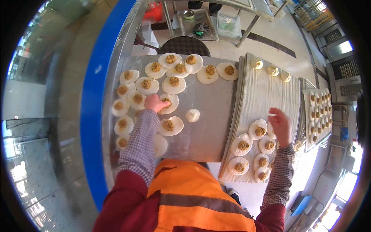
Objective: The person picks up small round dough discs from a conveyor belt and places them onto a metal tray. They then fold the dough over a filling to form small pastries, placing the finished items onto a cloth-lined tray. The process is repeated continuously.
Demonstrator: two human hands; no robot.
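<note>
My left hand is at the left edge of a round dough wrapper, its thumb resting on the brown filling. The other fingers are hidden, so I cannot tell whether they grip the dough. Just below lies another filled wrapper. A closed, pleated bun sits by itself on the metal worktop. Over the cloth-covered tray stack hovers my right hand, fingers bent and apart, with nothing visible in it. Beneath and beside it lie several filled wrappers, one partly covered by the hand.
Several more filled wrappers crowd the worktop's left and far sides. Three pleated buns line the tray's far end. Farther right stands another tray of filled dough. A round stool is beyond the worktop; a blue edge runs along the left.
</note>
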